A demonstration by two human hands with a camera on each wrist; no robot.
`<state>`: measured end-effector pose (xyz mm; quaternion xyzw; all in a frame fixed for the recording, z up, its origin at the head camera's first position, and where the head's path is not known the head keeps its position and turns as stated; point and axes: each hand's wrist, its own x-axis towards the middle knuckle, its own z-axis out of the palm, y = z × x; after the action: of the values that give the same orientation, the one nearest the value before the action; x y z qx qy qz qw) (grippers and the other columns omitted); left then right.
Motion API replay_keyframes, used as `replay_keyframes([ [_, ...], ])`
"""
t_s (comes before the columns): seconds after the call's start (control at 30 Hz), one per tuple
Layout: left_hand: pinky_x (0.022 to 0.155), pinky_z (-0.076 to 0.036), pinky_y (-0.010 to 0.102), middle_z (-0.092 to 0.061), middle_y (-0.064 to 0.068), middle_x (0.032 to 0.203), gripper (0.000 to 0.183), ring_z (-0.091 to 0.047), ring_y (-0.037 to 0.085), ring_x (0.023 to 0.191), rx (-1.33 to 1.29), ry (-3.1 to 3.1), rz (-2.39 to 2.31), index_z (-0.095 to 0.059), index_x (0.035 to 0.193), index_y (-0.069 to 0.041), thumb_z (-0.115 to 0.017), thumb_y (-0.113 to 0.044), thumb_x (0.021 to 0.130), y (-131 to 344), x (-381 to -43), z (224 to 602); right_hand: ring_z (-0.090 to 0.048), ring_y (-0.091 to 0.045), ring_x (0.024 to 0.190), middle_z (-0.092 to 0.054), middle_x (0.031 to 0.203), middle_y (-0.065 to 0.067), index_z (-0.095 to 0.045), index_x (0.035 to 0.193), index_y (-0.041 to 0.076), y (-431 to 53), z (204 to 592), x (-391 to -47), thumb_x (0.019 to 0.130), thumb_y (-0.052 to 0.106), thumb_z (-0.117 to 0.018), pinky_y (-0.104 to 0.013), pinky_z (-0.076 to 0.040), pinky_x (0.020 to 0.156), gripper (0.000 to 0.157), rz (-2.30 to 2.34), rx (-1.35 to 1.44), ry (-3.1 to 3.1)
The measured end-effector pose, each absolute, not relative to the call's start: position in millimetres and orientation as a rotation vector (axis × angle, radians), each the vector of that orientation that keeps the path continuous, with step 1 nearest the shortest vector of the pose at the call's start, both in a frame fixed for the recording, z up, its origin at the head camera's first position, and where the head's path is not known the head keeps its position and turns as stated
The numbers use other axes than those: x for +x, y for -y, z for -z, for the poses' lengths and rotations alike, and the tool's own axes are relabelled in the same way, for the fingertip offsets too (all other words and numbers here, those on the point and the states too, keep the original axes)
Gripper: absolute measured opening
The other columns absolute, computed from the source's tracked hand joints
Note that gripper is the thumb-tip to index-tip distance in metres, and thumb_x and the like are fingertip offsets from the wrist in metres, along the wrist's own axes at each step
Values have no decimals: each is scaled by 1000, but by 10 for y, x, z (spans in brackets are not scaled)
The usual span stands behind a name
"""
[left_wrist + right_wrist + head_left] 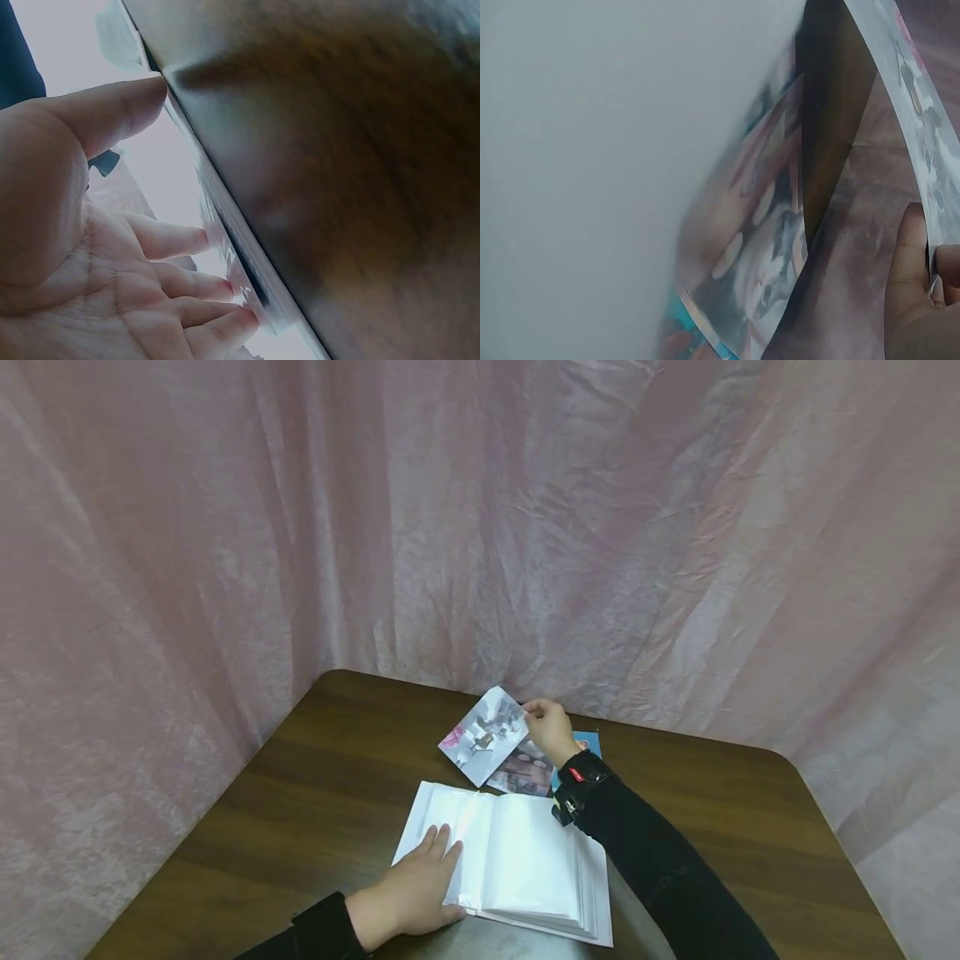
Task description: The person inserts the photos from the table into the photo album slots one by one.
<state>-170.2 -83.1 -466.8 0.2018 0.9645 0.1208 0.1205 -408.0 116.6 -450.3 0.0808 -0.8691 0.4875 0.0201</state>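
An open photo album [532, 860] with white pages lies at the table's near side. My left hand [416, 889] rests flat on its left page, fingers spread; the left wrist view shows the palm, with the thumb [120, 112] at the album's edge. My right hand [551, 729] reaches beyond the album and pinches the corner of a pale grey photo [487, 735] with a pink patch. In the right wrist view, thumb and finger grip that photo [922, 127] by its edge, raised over a second, brownish-pink photo [757, 232].
The brownish-pink photo [522, 772] lies just behind the album. A blue picture [588, 742] is partly covered by my right wrist. Around them spreads the brown wooden table [300, 802]. Pink curtains [480, 527] hang close along its far edge.
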Motion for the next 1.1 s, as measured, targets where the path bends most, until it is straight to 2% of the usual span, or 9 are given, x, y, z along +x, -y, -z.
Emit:
replay_keyframes([
  [0.33, 112, -35, 53, -30, 33, 155, 87, -28, 48, 144, 586, -2815, -346, -44, 147, 4, -72, -51, 87, 846, -1699, 4687, -67, -28, 83, -67, 103, -15, -68, 113, 1, -1128, 4597, -4074, 100, 7, -57, -35, -58, 70, 19, -1564, 261, 2731],
  [0.63, 112, -35, 53, -29, 32, 156, 86, -28, 48, 144, 578, -2800, -345, -44, 148, 4, -72, -51, 87, 857, -1711, 4691, -66, -31, 87, -62, 134, -15, -67, 115, -1, -1154, 4577, -4049, 101, 5, -56, -35, -57, 69, 19, -1574, 336, 2795],
  [0.87, 113, -34, 54, -29, 33, 156, 85, -27, 49, 144, 586, -2792, -369, -44, 148, 4, -72, -50, 88, 843, -1708, 4687, -68, -37, 86, -68, 114, -16, -70, 115, 2, -1178, 4555, -4087, 100, 5, -58, -35, -56, 68, 19, -1475, 426, 2840],
  [1.0, 113, -34, 54, -28, 33, 156, 86, -27, 49, 144, 589, -2794, -374, -43, 148, 4, -71, -51, 88, 826, -1718, 4711, -68, -38, 87, -68, 118, -17, -70, 118, 2, -1204, 4522, -4122, 101, 6, -58, -36, -56, 71, 21, -1449, 505, 2856],
  [1.1, 112, -34, 55, -27, 32, 157, 86, -26, 49, 145, 582, -2784, -386, -43, 149, 2, -71, -52, 88, 828, -1715, 4719, -67, -40, 91, -66, 123, -17, -68, 121, 2, -1225, 4507, -4136, 102, 6, -56, -43, -57, 76, 23, -1493, 528, 2875],
])
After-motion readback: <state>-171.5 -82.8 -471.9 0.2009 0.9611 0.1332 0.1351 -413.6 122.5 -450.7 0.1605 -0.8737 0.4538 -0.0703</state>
